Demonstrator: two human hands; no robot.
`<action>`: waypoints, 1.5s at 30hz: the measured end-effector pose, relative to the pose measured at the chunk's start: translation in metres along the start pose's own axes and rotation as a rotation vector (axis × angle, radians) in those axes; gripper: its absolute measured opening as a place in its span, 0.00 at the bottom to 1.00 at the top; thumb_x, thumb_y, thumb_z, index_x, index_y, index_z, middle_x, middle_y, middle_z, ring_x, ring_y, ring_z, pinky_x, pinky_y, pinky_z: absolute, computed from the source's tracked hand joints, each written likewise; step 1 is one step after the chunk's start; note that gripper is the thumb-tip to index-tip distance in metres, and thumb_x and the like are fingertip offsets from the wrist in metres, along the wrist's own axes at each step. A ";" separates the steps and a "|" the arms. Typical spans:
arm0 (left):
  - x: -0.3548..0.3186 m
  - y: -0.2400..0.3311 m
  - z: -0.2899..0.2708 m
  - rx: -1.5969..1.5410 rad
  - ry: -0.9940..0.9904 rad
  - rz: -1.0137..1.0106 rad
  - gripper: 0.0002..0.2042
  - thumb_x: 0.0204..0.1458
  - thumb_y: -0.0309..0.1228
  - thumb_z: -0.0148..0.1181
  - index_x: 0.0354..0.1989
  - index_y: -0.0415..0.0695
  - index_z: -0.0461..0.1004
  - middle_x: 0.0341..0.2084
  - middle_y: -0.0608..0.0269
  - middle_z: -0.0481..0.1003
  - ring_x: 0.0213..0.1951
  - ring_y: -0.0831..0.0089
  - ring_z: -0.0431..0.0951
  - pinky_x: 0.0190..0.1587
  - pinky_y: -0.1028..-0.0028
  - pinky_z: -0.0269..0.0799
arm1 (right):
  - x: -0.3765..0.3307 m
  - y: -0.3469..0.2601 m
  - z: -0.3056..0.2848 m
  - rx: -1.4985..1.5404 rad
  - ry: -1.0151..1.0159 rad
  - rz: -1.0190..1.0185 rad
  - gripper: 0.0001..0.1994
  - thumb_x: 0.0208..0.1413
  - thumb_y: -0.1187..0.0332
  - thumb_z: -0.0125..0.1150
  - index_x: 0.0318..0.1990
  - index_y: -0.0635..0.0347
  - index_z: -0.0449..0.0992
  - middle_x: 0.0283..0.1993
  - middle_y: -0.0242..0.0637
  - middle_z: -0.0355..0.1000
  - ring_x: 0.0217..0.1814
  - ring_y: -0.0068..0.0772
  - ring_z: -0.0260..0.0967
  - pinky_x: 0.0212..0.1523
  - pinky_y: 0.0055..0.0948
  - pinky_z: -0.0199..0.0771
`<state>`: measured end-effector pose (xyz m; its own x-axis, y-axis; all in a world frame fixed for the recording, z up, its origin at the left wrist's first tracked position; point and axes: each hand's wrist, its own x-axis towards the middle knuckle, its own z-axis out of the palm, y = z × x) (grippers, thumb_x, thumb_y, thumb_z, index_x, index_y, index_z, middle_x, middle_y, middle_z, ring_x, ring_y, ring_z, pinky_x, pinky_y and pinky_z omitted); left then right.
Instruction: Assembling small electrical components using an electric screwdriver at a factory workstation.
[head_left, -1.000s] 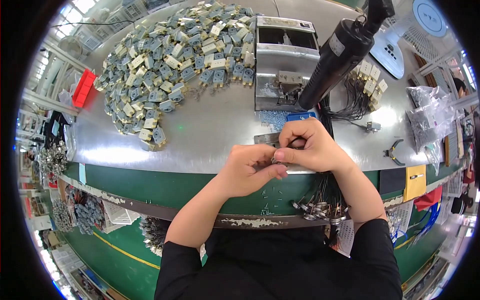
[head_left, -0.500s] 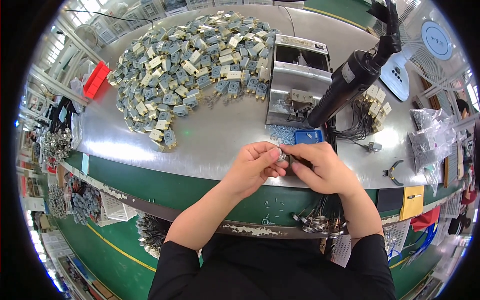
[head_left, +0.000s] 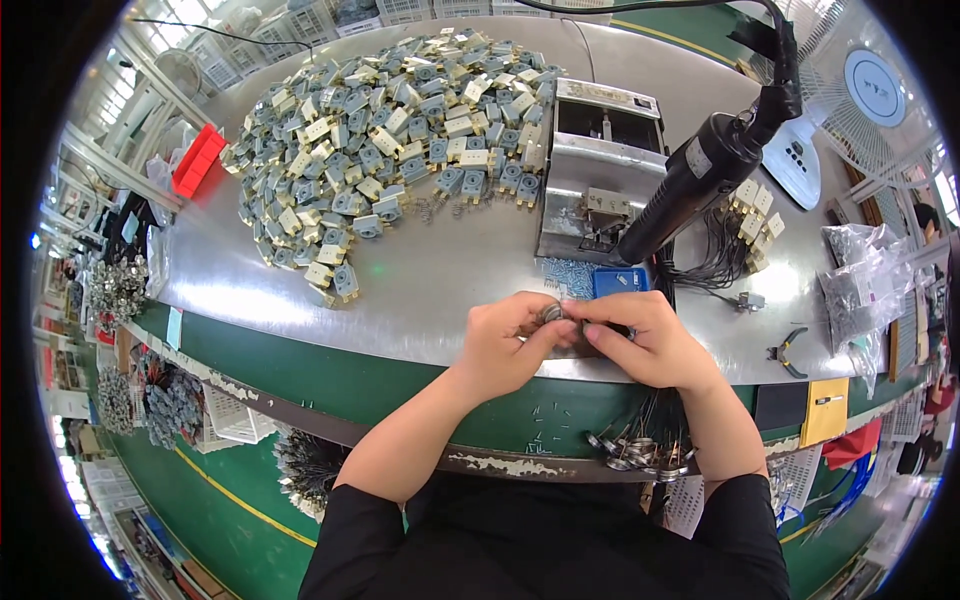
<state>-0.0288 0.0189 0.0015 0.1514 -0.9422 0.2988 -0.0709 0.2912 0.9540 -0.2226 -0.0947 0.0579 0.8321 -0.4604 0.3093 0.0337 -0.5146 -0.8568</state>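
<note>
My left hand (head_left: 508, 345) and my right hand (head_left: 645, 340) meet at the near edge of the steel table (head_left: 440, 290). Between their fingertips they pinch a small round metal part (head_left: 553, 313), mostly hidden by the fingers. Just behind the hands lie a blue tray (head_left: 620, 281) and a scatter of small screws (head_left: 565, 275). A black electric screwdriver (head_left: 695, 180) hangs tilted above the right hand.
A large heap of grey and cream switch parts (head_left: 390, 140) covers the far left of the table. A metal fixture box (head_left: 598, 165) stands behind the hands. Wired parts (head_left: 745, 225), pliers (head_left: 788, 350), bagged parts (head_left: 865, 285) and a fan (head_left: 860, 95) sit to the right.
Both hands stay together on the small part, fingers shifting slightly. The view has tilted, so the table and hanging screwdriver sit further right and higher than before.
</note>
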 end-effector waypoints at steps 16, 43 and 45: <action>0.003 0.008 0.002 0.173 0.026 0.010 0.08 0.64 0.20 0.64 0.48 0.31 0.75 0.35 0.50 0.85 0.37 0.68 0.88 0.41 0.72 0.86 | -0.003 0.001 0.005 0.032 0.023 0.103 0.17 0.63 0.78 0.62 0.58 0.67 0.82 0.32 0.42 0.81 0.31 0.31 0.79 0.36 0.28 0.77; -0.045 0.044 -0.148 1.600 0.306 -0.324 0.30 0.51 0.47 0.74 0.59 0.43 0.77 0.54 0.52 0.74 0.55 0.52 0.76 0.53 0.57 0.76 | -0.013 0.035 -0.061 -0.397 -0.155 0.185 0.13 0.44 0.75 0.71 0.40 0.64 0.82 0.31 0.42 0.71 0.34 0.44 0.70 0.39 0.39 0.73; -0.056 0.037 -0.143 1.612 0.293 -0.241 0.28 0.51 0.46 0.74 0.58 0.44 0.79 0.54 0.51 0.75 0.55 0.54 0.76 0.53 0.57 0.76 | -0.014 0.036 -0.061 -0.416 -0.174 0.187 0.13 0.44 0.74 0.72 0.39 0.64 0.82 0.32 0.42 0.73 0.35 0.45 0.71 0.40 0.40 0.74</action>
<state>0.1010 0.1057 0.0231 0.4650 -0.8217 0.3296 -0.8749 -0.4835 0.0290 -0.2667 -0.1510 0.0481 0.8842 -0.4630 0.0613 -0.3201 -0.6963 -0.6424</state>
